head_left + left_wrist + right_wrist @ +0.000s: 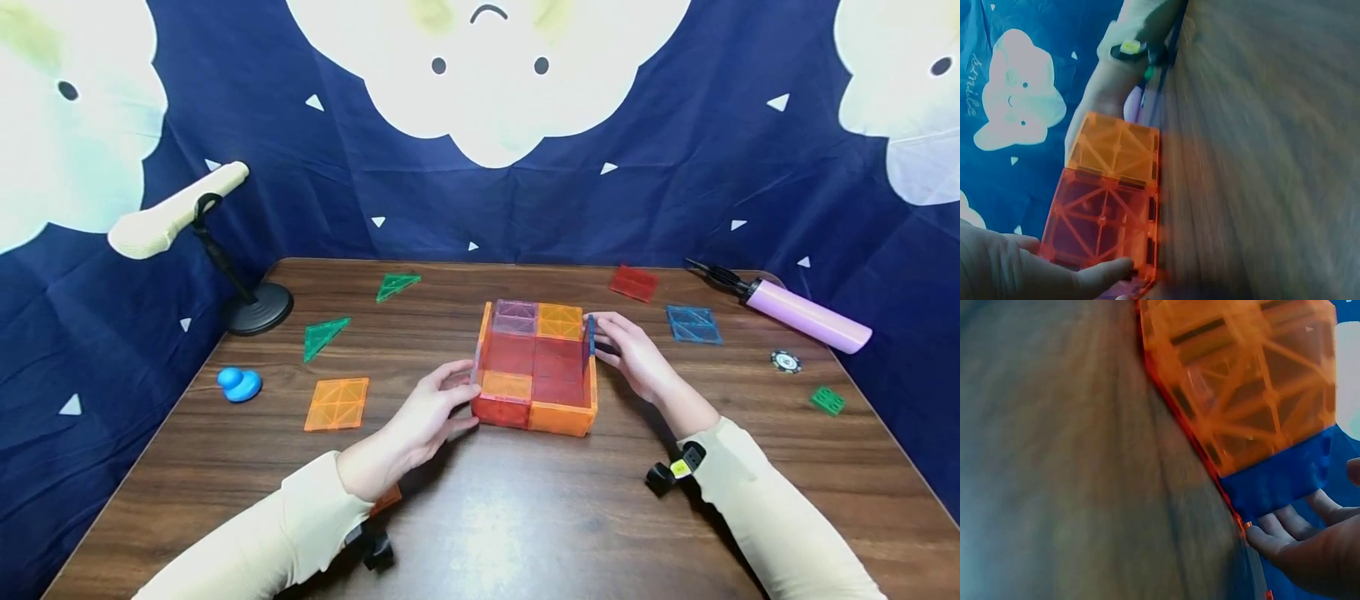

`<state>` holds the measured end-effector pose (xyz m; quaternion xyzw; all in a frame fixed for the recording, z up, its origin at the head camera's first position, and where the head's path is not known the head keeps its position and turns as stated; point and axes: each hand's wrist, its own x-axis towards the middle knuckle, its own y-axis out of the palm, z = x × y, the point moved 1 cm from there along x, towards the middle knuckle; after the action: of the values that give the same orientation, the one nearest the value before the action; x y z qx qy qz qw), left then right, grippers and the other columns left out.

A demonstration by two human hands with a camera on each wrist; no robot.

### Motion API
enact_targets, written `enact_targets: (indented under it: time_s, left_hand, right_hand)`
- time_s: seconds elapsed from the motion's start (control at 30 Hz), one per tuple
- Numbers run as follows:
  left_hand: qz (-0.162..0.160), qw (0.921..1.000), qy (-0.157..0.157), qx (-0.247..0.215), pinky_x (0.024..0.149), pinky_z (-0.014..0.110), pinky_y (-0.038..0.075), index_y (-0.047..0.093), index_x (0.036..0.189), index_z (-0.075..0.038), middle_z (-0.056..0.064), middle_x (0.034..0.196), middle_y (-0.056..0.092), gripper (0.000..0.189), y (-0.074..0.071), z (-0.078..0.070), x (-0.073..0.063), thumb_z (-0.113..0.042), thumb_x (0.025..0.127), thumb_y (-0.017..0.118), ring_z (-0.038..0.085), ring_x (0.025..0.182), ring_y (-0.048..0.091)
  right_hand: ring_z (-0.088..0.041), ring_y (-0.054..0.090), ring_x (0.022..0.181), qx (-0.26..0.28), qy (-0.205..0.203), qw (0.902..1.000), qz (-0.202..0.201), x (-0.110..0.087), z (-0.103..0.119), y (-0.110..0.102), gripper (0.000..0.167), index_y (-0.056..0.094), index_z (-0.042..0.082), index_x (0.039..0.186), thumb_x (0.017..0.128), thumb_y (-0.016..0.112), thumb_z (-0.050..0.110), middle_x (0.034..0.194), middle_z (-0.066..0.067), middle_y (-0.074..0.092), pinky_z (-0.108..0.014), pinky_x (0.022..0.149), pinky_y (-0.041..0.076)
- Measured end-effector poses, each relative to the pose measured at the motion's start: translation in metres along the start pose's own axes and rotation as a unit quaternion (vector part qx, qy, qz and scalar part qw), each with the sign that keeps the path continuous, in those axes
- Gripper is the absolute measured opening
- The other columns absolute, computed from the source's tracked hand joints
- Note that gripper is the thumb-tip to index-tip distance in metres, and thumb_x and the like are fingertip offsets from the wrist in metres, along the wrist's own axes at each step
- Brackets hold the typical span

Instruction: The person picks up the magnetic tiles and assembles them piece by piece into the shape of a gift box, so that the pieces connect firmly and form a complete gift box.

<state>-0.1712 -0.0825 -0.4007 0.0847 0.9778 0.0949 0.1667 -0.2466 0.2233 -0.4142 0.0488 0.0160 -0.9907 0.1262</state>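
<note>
Bearing a tile box [553, 372], the brown table [540, 517] stands before navy cloth [540, 212].

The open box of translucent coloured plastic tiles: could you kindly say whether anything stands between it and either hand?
Nothing visible does: the left hand touches the box at its near-left corner; the right hand touches the right wall's blue tile.

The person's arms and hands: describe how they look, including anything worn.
Both arms wear long cream sleeves, the left sleeve and right sleeve alike in colour. The left hand and right hand are ungloved, with bare fingers. A small black device sits at each wrist; the right one has a yellow label.
</note>
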Motion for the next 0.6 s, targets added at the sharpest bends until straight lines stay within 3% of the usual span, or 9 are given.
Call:
enact_targets:
  time_s: [0.13,0.27,0.37,0.6]
  left_hand:
    - [-0.032,0.9992,0.025,0.004,0.096,0.048,0.051,0.047,0.142,0.005,0.021,0.132,0.052,0.041,-0.007,-0.004,0.014,-0.003,0.103,0.054,0.023,0.110,0.057]
    - [-0.058,0.9977,0.033,-0.010,0.087,0.035,0.055,0.054,0.132,0.006,0.009,0.113,0.060,0.032,-0.017,-0.010,0.031,-0.006,0.103,0.057,0.019,0.099,0.059]
    - [-0.075,0.9963,0.032,-0.025,0.081,0.031,0.056,0.056,0.124,0.005,0.003,0.101,0.059,0.024,-0.028,-0.015,0.044,-0.006,0.102,0.059,0.016,0.091,0.057]
    - [-0.077,0.9955,0.041,-0.035,0.073,0.030,0.056,0.054,0.106,-0.003,-0.001,0.079,0.055,0.011,-0.039,-0.032,0.079,-0.005,0.100,0.063,0.008,0.071,0.054]
  right_hand:
    - [-0.022,0.053,0.127,-0.023,-0.003,0.9997,-0.009,-0.017,0.001,-0.010,0.056,0.040,-0.009,0.145,0.112,0.037,0.037,0.144,-0.027,0.046,-0.047,0.110,0.041]
    - [-0.012,0.060,0.116,-0.025,0.001,0.9997,-0.007,-0.035,0.000,-0.014,0.048,0.049,-0.006,0.134,0.111,0.040,0.035,0.131,-0.015,0.057,-0.037,0.101,0.050]
    - [-0.014,0.065,0.113,-0.013,0.009,0.9998,0.012,-0.046,-0.002,-0.012,0.043,0.052,-0.007,0.129,0.111,0.043,0.032,0.124,-0.009,0.063,-0.034,0.096,0.053]
    - [-0.024,0.070,0.109,-0.021,0.011,0.9971,0.073,-0.067,-0.004,-0.001,0.045,0.049,-0.013,0.133,0.111,0.046,0.025,0.120,-0.021,0.064,-0.035,0.092,0.055]
